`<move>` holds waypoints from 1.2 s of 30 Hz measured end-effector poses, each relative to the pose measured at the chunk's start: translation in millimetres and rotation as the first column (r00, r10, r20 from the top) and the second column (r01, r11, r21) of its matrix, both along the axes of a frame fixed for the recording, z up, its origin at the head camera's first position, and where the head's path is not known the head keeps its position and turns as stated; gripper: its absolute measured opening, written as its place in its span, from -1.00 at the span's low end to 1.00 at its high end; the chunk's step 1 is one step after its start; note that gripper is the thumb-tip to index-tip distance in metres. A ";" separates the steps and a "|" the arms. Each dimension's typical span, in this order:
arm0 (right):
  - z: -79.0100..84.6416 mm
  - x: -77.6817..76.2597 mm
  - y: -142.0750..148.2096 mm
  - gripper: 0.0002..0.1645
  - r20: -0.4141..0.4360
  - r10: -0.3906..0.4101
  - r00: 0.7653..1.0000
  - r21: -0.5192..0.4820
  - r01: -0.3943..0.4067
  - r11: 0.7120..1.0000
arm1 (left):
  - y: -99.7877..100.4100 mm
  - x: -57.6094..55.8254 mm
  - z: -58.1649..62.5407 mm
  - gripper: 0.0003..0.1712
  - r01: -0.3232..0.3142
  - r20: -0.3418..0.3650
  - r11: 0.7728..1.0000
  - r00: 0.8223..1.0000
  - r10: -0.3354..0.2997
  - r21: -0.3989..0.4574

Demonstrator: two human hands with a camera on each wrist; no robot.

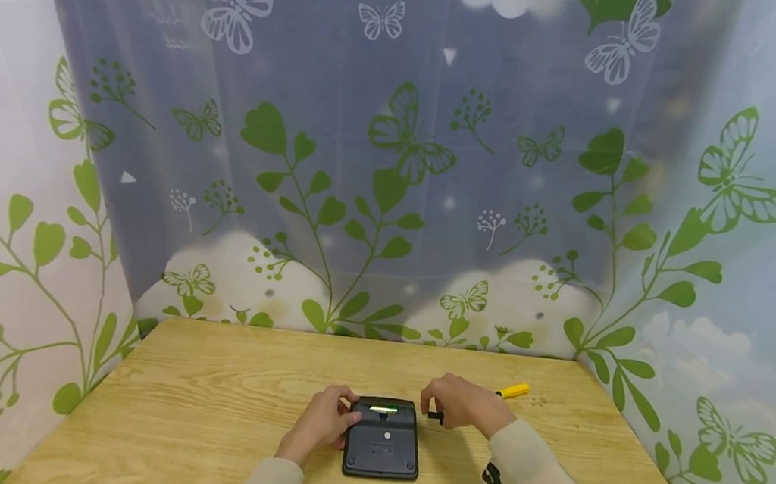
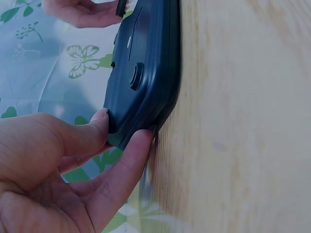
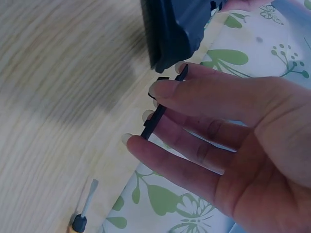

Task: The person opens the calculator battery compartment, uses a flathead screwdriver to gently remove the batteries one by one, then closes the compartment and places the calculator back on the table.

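A black calculator (image 1: 397, 453) lies back side up on the table, its battery slot uncovered at the far end with a green and gold battery (image 1: 383, 409) in it. My left hand (image 1: 324, 421) grips its far left corner, thumb (image 2: 90, 132) on the back and a finger (image 2: 130, 167) along the side. Just off the far right corner, my right hand (image 1: 460, 401) pinches a small black battery cover (image 3: 156, 119) between thumb and fingers. In the right wrist view the cover is edge-on, close below the calculator's corner.
A screwdriver with a yellow handle (image 1: 515, 390) lies on the wooden table (image 1: 233, 382) beyond my right hand. Behind the table's far edge hangs a curtain (image 1: 347, 64) printed with leaves and butterflies; similar sheets flank both sides.
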State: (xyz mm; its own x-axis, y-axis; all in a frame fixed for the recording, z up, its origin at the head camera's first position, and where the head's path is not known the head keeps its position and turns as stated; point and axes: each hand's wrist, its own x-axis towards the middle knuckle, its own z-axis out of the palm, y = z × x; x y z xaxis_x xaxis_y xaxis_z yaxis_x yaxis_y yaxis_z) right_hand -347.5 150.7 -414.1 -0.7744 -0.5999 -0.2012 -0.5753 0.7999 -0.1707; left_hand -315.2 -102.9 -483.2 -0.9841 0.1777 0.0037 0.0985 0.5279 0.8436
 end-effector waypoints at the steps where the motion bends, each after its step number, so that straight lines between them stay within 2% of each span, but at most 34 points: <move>1: -0.9 0.2 1.3 -0.55 0.009 -0.003 1.000 -0.003 0.003 1.000 | -0.2 0.4 0.0 -0.67 -0.001 0.001 1.000 1.000 0.001 -0.001; 7: -5.2 1.1 9.3 -0.55 0.038 -0.007 0.999 -0.024 0.008 1.000 | -1.8 1.2 0.0 -0.67 -0.008 0.004 1.000 1.000 0.008 -0.005; 15: -7.4 1.8 16.9 -0.50 0.025 -0.021 0.999 -0.025 0.021 0.999 | -3.9 2.7 0.3 -0.67 -0.017 0.018 1.000 1.000 0.017 -0.008; 25: -11.9 3.6 24.7 -0.47 0.040 -0.040 0.998 -0.028 0.041 0.999 | -7.5 3.0 -2.0 -0.67 -0.022 0.003 1.000 1.000 0.022 -0.001; 36: -17.0 3.5 35.8 -0.44 0.050 -0.093 0.994 -0.014 0.094 0.996 | -3.2 4.2 3.3 -0.67 -0.010 -0.007 1.000 1.000 0.010 0.014</move>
